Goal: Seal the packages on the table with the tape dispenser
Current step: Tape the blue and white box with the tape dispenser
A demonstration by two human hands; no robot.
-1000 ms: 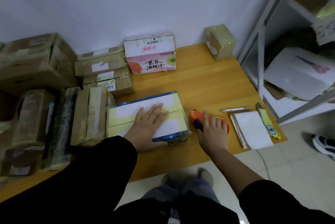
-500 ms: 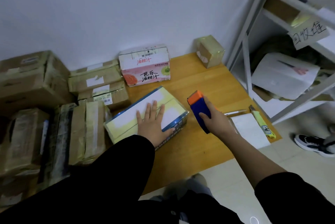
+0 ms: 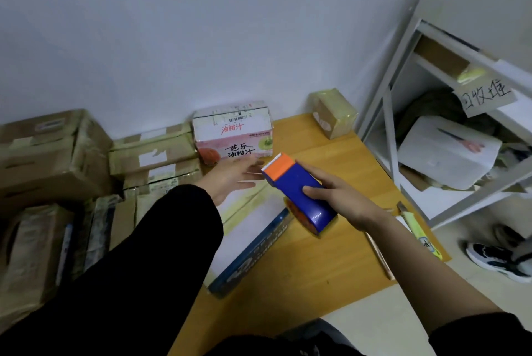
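While the box [image 3: 253, 229] lies on the table [image 3: 331, 269] nearest the person, the right hand [image 3: 342, 200] grips the blue dispenser [image 3: 299, 191] in the air over the box's right edge, its orange toothed end pointing away. The left hand [image 3: 233, 180] hovers just beside that end, fingers straight, holding nothing. Farther back, a juice carton [image 3: 233, 133] stands at the wall.
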